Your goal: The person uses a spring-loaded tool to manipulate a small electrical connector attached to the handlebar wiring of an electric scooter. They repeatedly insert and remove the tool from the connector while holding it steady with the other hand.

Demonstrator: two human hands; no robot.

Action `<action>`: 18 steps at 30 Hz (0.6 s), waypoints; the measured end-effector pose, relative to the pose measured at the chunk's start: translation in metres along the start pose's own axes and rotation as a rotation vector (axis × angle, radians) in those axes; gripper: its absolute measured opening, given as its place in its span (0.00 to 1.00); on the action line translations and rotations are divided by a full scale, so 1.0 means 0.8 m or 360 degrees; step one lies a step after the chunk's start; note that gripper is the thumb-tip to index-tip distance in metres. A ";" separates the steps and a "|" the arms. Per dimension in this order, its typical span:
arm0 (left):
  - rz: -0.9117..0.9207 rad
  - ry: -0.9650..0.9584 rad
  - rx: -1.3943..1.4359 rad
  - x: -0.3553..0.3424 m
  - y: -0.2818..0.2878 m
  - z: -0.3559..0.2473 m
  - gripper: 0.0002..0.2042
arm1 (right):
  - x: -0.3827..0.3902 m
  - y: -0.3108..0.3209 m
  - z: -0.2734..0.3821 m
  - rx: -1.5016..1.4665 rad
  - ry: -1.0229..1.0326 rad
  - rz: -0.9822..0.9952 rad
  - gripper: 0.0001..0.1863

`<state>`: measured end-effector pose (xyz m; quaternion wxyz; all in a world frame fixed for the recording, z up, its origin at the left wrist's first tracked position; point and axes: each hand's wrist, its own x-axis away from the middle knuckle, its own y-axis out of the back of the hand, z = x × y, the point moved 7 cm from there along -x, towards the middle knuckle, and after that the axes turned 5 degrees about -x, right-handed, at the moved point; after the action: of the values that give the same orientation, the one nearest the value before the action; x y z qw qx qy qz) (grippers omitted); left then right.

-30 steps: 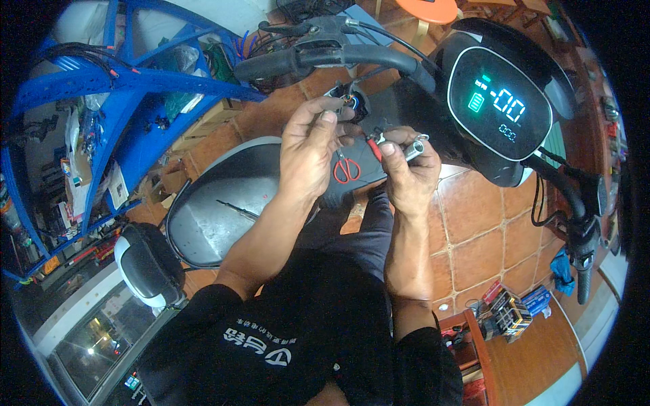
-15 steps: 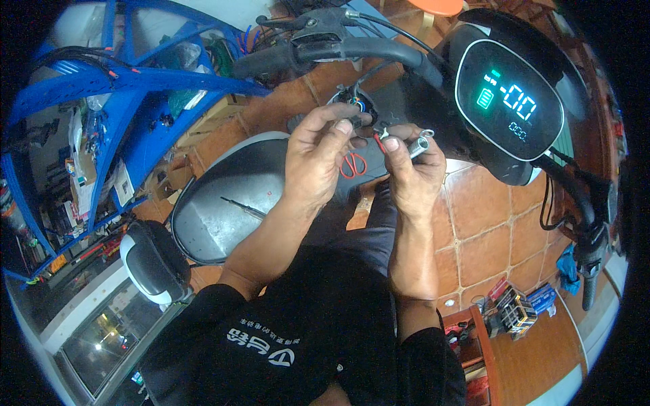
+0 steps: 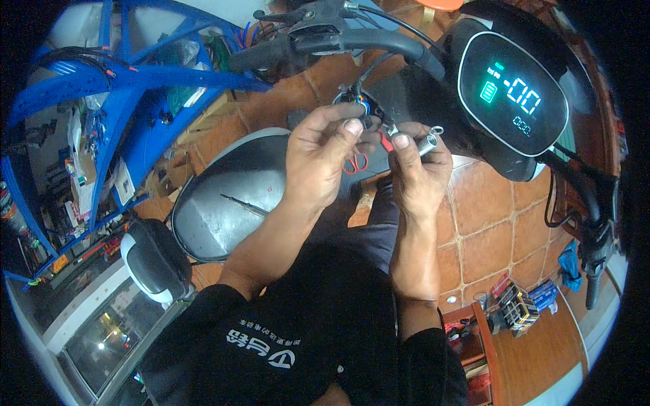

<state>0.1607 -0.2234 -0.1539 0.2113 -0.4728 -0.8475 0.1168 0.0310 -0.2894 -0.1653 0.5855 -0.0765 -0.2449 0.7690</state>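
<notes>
My left hand [image 3: 318, 159] pinches a small dark part [image 3: 367, 123] between thumb and fingers; its kind is too small to tell. Close beside it, my right hand [image 3: 420, 172] is closed around a silver coil spring [image 3: 427, 145] with a looped end. A small red piece [image 3: 386, 141] also shows at the right thumb, by a pale tip. Just beyond my fingers, a dark housing [image 3: 352, 95] with coloured wires hangs below the handlebar. Red loop handles [image 3: 356, 163], like those of scissors, show below and between my hands.
A scooter's handlebar [image 3: 359, 44] crosses ahead, with a lit display [image 3: 514, 98] at right. A thin dark tool [image 3: 244, 205] lies on the black seat [image 3: 210, 196]. Blue shelving [image 3: 135, 81] stands left. Small boxes [image 3: 518, 311] rest on a wooden surface [image 3: 535, 365] lower right.
My right hand has shifted slightly right and down, still with the spring. The left thumb has moved a little right. The red piece now shows more fully.
</notes>
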 end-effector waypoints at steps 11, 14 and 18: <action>0.0058 0.0032 0.0069 0.011 -0.004 -0.010 0.12 | 0.007 0.028 0.010 -0.0097 -0.0107 -0.0007 0.07; 0.0037 0.0096 0.0122 0.012 -0.007 -0.013 0.12 | 0.008 0.025 0.018 -0.0219 -0.0088 0.0028 0.07; 0.0033 0.0037 0.0080 0.012 -0.011 -0.016 0.11 | 0.005 0.022 0.024 -0.0160 -0.0032 0.0069 0.06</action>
<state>0.1551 -0.2197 -0.1370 0.2317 -0.4775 -0.8368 0.1346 0.0064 -0.2945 -0.1562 0.5617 -0.1033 -0.2873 0.7690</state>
